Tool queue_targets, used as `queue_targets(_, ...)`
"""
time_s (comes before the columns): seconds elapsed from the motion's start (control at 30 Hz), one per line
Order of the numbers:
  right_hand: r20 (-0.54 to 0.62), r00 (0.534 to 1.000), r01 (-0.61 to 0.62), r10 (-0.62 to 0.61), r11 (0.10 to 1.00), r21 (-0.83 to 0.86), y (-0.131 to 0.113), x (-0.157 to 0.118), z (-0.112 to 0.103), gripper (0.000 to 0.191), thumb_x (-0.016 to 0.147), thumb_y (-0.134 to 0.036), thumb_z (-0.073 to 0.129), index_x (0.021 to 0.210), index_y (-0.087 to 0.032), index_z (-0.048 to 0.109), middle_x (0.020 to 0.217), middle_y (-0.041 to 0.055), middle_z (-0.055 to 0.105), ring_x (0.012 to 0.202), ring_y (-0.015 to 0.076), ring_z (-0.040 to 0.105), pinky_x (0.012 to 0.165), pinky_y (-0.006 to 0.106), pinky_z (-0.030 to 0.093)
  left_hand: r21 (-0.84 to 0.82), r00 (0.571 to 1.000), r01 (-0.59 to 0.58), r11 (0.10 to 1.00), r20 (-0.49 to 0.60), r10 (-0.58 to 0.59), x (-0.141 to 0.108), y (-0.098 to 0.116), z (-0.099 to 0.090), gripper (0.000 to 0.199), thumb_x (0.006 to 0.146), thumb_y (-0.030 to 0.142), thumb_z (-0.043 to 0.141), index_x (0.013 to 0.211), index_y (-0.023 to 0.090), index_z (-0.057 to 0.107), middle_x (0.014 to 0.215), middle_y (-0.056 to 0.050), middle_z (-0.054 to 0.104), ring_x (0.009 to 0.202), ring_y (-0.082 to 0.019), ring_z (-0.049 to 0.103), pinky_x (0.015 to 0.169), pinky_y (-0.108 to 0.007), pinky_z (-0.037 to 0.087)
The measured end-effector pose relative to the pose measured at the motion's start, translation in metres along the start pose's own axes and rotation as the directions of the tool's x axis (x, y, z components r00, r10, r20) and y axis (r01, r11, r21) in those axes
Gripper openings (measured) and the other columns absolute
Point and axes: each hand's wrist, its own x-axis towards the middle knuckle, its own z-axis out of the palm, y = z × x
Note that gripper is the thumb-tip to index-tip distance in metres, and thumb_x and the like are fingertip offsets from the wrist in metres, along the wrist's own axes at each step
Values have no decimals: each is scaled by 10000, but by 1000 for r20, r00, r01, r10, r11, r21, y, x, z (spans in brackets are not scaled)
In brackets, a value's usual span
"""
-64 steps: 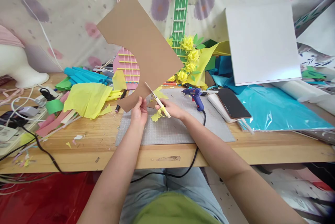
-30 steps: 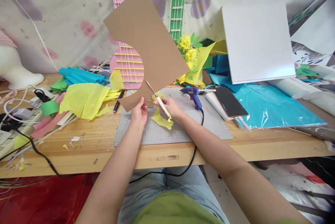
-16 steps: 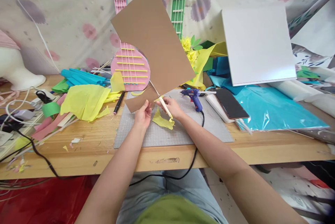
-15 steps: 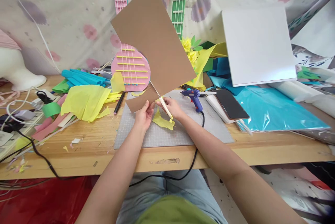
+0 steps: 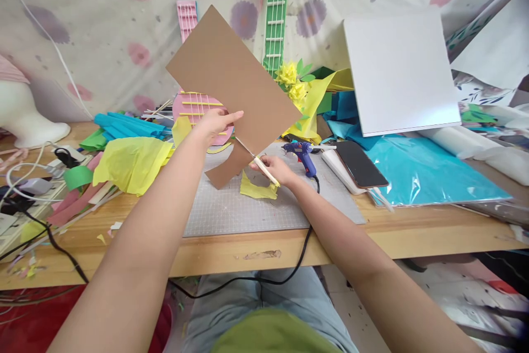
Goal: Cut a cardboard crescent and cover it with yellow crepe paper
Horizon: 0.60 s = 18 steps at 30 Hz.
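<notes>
Head view. Wooden table (image 5: pixel 215 252), grey gridded cutting mat (image 5: pixel 231 218) near its front edge. Flower-printed sheet (image 5: pixel 103 22) hung behind. Pink paper guitar (image 5: pixel 185 104) and green guitar neck (image 5: pixel 275 28) at back; white panel (image 5: pixel 400 72) leaning, right. Glue gun (image 5: pixel 305 157) at the mat's far right, phone (image 5: pixel 361 163) just beyond, turquoise film (image 5: pixel 433 171) further right. Yellow tissue (image 5: pixel 134 163) at left.

Brown cardboard (image 5: pixel 235 77) raised over the mat, tilted; long axis of main sheet runs upper left to lower right, a curved strip trailing toward lower left. Scissors (image 5: pixel 264 168) at the strip's junction with the sheet, blade tips up-left, handles down-right.

Right hand (image 5: pixel 276 170): curled round the scissors' handles. Left hand (image 5: pixel 219 121): partly open, index finger extended over the cardboard by its cut edge; cannot tell whether it grips.
</notes>
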Motion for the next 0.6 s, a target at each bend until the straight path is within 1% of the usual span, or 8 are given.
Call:
queue_targets(0.03, -3, 1000, 2, -2, 1000, -5, 0, 0, 0, 487, 662, -654, 500, 643, -168, 491, 573, -42, 388, 535, 83, 334, 499, 224, 239, -51, 999, 15, 999, 52, -13, 2, 1, 6, 252, 596, 220, 743, 795, 135, 615, 870, -76, 675, 843, -192, 628, 816, -367, 476)
queue_targets(0.1, -15, 1000, 1, -1, 1000, -13, 0, -1, -1, 491, 659, -658, 501, 631, -168, 487, 572, -45, 382, 533, 80, 327, 503, 226, 238, -140, 998, 18, 990, 65, -8, 3, -1, 17, 210, 615, 133, 704, 800, 128, 605, 892, -70, 680, 871, -184, 630, 852, -367, 466)
queue_targets(0.2, -28, 1000, -5, 5, 1000, 0, -2, -3, -3, 490, 657, -655, 508, 636, -165, 498, 581, -43, 391, 542, 82, 330, 508, 225, 238, -233, 998, -48, 971, 18, 54, 2, -9, 24, 181, 628, 88, 672, 788, 116, 591, 874, -64, 686, 867, -176, 636, 852, -357, 474)
queue_targets(0.27, -27, 1000, -8, 8, 1000, -2, -3, -4, -4, 483, 656, -646, 517, 638, -163, 506, 585, -42, 394, 549, 83, 336, 509, 223, 236, -288, 996, -90, 953, -7, 92, 3, -13, 26, 180, 635, 106, 680, 786, 120, 583, 869, -60, 687, 865, -175, 639, 845, -351, 481)
queue_targets(0.37, -23, 999, -30, 29, 998, -61, -6, -5, -4, 472, 661, -634, 521, 620, -165, 494, 575, -45, 387, 545, 84, 334, 505, 224, 225, -348, 986, -162, 923, -98, 136, 6, -13, 23, 201, 654, 173, 698, 806, 144, 570, 901, -51, 684, 916, -178, 630, 843, -329, 488)
queue_targets(0.43, -27, 998, -51, 49, 994, -101, -6, -6, -4, 465, 669, -629, 516, 612, -168, 479, 566, -46, 389, 536, 84, 330, 501, 227, 218, -358, 967, -229, 905, -189, 170, 8, -7, 15, 217, 682, 238, 694, 836, 170, 557, 943, -40, 676, 969, -178, 614, 843, -308, 491)
queue_targets(0.5, -33, 997, -69, 65, 991, -114, -5, -7, -5, 459, 675, -625, 512, 619, -171, 475, 569, -44, 409, 534, 86, 339, 500, 229, 220, -354, 930, -310, 882, -306, 204, 8, 0, -2, 218, 731, 302, 654, 875, 199, 527, 997, -27, 657, 1007, -167, 598, 837, -287, 495)
queue_targets(0.6, -54, 994, -99, 93, 986, -131, -3, -8, -5, 454, 683, -623, 504, 637, -171, 491, 589, -32, 453, 546, 94, 367, 506, 230, 233, -308, 820, -428, 849, -527, 223, 6, 1, -45, 140, 864, 292, 475, 976, 228, 422, 1150, -26, 584, 1035, -114, 574, 833, -251, 495)
